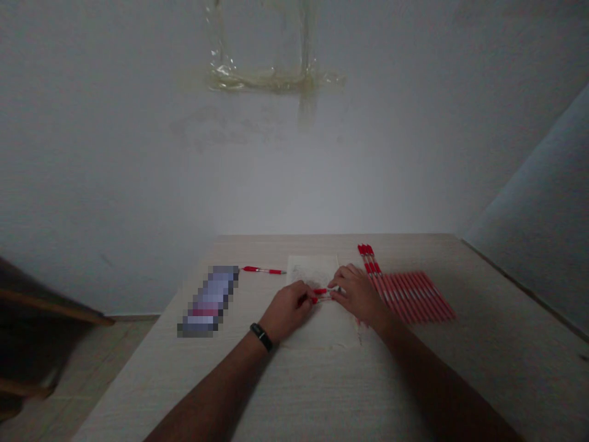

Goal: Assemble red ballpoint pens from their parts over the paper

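Over a pale sheet of paper (324,328), my left hand (291,307) is closed, its fingertips pinching red pen parts. A short red pen piece (319,291) and a second red piece (315,301) with a thin pale length show between the hands. My right hand (354,291) is closed at the other end, its fingers around a whitish or silvery pen part (335,288). Fingers hide much of what is held, so I cannot tell whether the pieces are joined. A dark band (261,337) circles my left wrist.
A single red pen (263,270) lies beyond my left hand. Right of my right hand, a row of several red pens (418,298) lies side by side, with a few more (369,258) sticking out farther back. A blurred-out rectangular object (209,302) lies left on the wooden table (294,393).
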The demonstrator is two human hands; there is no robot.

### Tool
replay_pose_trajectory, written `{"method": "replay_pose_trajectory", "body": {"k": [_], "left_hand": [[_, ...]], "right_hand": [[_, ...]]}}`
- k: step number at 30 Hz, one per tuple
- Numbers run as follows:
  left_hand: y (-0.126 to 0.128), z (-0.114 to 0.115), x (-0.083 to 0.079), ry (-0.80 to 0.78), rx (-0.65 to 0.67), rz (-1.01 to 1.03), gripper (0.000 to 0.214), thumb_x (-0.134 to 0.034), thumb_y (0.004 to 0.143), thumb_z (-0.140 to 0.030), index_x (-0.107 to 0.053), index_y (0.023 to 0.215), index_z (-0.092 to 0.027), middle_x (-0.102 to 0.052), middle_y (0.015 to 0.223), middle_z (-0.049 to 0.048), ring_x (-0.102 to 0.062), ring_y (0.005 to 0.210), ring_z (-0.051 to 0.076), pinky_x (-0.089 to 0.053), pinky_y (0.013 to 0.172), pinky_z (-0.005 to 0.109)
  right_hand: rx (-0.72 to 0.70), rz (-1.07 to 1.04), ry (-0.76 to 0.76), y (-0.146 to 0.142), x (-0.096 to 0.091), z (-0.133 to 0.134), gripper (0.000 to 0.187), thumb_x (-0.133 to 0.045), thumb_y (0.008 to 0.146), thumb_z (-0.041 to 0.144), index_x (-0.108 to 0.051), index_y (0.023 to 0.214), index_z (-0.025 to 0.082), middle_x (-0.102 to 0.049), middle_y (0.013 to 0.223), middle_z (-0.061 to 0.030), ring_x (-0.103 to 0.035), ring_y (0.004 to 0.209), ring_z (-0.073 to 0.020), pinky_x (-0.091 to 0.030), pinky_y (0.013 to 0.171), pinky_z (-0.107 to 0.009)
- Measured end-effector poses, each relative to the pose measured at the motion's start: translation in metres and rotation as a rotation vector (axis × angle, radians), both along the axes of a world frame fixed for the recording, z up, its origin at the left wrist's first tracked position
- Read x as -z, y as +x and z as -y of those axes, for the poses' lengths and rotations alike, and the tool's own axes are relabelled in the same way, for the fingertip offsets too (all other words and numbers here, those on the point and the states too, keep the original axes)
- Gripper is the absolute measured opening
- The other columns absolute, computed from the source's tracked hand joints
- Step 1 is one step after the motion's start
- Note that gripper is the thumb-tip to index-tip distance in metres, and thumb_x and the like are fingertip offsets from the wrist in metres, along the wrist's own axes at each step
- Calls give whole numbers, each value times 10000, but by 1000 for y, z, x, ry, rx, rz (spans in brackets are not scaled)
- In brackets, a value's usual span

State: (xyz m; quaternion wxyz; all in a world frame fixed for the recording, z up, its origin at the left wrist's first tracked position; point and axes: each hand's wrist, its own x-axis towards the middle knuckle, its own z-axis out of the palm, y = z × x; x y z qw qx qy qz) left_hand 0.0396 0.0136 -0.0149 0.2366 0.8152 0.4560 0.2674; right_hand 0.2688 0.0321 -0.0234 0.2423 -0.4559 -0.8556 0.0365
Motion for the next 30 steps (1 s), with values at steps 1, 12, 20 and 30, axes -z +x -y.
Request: {"method": "replay_pose_trajectory", "body": {"k": [1,12,20,30], "left_hand": [[0,0,0,-6,-1,-8,185,-522,817,-122,-677,887,-194,-655,819,24,-572,729,161,-396,661,248],[-2,3,-7,-39,-13,-50,157,-527,817,-139,-659,889,-184,-672,765,26,-574,670,156,-380,615,237],[-5,0,-3,-14,-26,-22,335,-541,796,-119,-647,1102,-204,-692,870,28,-605,735,161,-429,663,242],[-8,-3,3,19,-67,-23,341,-571,771,-108,-673,1083,-201,-691,919,49,-605,772,174,-452,703,257]], "right_hand": [[-4,11,4,-1,0,-1,132,-759,818,205,-716,942,223,-638,978,-56,-530,1009,-248,-411,877,-398],[-11,45,18,-12,4,-5,83,-715,842,162,-696,901,217,-645,957,-49,-532,999,-244,-390,860,-388],[77,-271,-49,5,-4,1,65,-596,864,134,-605,888,194,-606,893,-44,-572,860,-206,-442,757,-326],[-10,-417,-48,15,-9,-2,111,-596,870,170,-629,973,200,-643,916,-57,-592,873,-212,-462,793,-346]]}}
